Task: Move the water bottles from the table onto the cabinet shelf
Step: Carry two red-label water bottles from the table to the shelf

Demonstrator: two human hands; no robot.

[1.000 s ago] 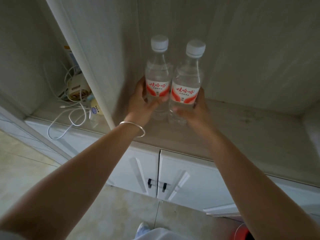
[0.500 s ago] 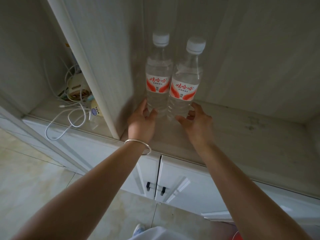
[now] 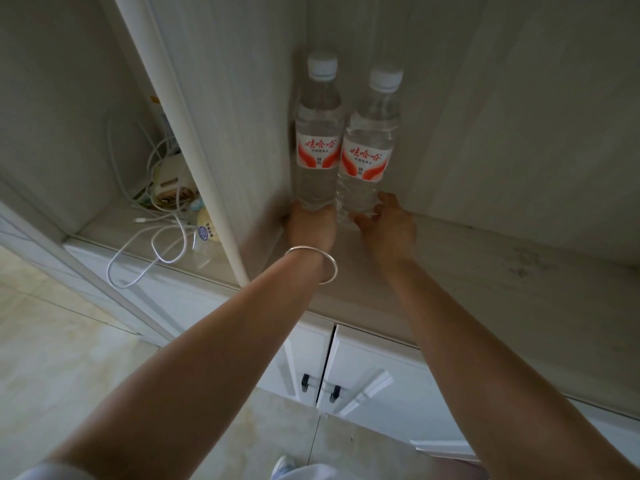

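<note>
Two clear water bottles with white caps and red-and-white labels stand upright side by side on the cabinet shelf [image 3: 485, 271], in its back left corner. The left bottle [image 3: 318, 133] is next to the side panel and the right bottle [image 3: 369, 143] touches it. My left hand [image 3: 310, 225] rests on the shelf with its fingertips against the base of the left bottle. My right hand [image 3: 386, 225] has its fingers spread loosely at the base of the right bottle, touching it.
A vertical white divider [image 3: 194, 140] separates this bay from a left compartment holding tangled white cables [image 3: 152, 237] and small devices. Below the shelf are white cabinet doors with dark handles [image 3: 320, 386]. The shelf runs on to the right. Tiled floor lies below.
Both bottles have gone from being held above the shelf to standing at the back corner. My hands slid down to the bases and loosened their grip.
</note>
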